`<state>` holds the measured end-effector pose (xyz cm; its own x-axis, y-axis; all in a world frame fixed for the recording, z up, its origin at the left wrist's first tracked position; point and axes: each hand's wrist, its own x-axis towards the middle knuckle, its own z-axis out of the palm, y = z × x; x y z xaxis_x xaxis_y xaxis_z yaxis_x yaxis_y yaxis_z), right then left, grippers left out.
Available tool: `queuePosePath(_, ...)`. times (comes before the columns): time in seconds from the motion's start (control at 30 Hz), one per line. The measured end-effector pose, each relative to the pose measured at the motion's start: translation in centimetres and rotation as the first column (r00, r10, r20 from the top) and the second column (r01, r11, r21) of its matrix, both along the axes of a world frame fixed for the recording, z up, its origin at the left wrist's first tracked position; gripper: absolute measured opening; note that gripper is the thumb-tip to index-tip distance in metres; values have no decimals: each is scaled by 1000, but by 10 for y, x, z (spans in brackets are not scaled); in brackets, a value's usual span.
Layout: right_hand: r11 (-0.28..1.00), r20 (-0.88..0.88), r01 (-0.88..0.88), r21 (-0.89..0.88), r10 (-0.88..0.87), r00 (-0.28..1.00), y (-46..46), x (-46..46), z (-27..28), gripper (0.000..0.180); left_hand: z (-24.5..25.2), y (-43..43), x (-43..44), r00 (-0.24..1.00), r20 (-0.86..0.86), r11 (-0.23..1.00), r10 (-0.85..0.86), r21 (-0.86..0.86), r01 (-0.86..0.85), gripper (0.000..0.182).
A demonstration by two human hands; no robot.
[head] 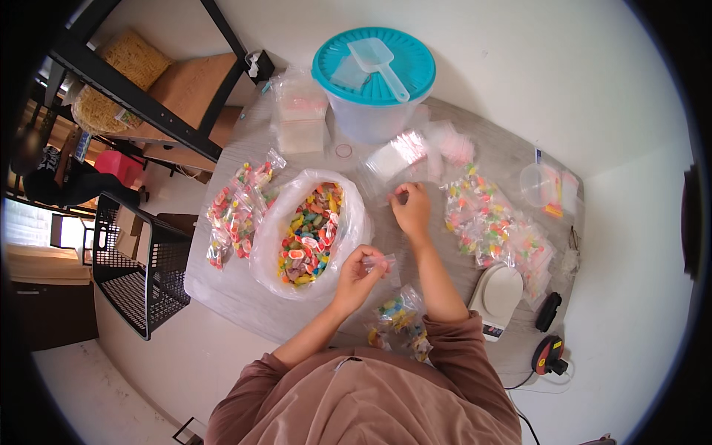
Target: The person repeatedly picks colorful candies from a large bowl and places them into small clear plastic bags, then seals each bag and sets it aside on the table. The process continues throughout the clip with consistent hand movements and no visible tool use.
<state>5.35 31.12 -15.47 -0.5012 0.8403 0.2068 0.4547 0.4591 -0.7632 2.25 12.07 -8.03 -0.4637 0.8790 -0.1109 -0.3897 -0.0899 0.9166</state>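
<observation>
Between the thumb and fingers of my left hand is a small clear zip bag, which looks flat. My right hand is farther forward, its thumb and fingers curled at the near edge of a stack of clear plastic bags. Whether those fingertips pinch a bag is unclear. Left of both hands stands a large open plastic bag of mixed gummy candies. Several small filled candy bags lie close to my body, partly hidden by my right forearm.
Filled candy packets are heaped at left and right. A lidded tub bears a plastic scoop. A kitchen scale sits near my right forearm. Beyond the table's left edge are a black crate and a person.
</observation>
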Motion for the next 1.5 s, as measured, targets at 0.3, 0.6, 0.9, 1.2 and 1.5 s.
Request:
queuePosePath(0.3, 904, -440, -240, -354, 66, 896, 11, 82, 94, 31, 2, 43, -2, 998, -16, 998, 57, 0, -57, 32)
queuePosePath(0.6, 777, 31, -577, -250, 602, 798, -18, 87, 162, 68, -2, 57, -7, 891, 426, 974, -157, -84, 212, 14)
queuePosePath(0.9, 786, 67, -568, -244, 598, 799, 22, 59, 136, 71, 4, 54, -10, 729, 618, 907, -295, -58, 417, 24)
queuePosePath(1.2, 861, 245, 27, 509, -175, 953, 82, 33, 20, 54, -4, 57, -13, 856, 484, 967, -184, -66, 245, 41)
queuePosePath(1.5, 859, -152, -363, -361, 330, 932, 74, 65, 124, 59, -49, 61, -8, 842, 540, 992, 3, -108, 65, 37)
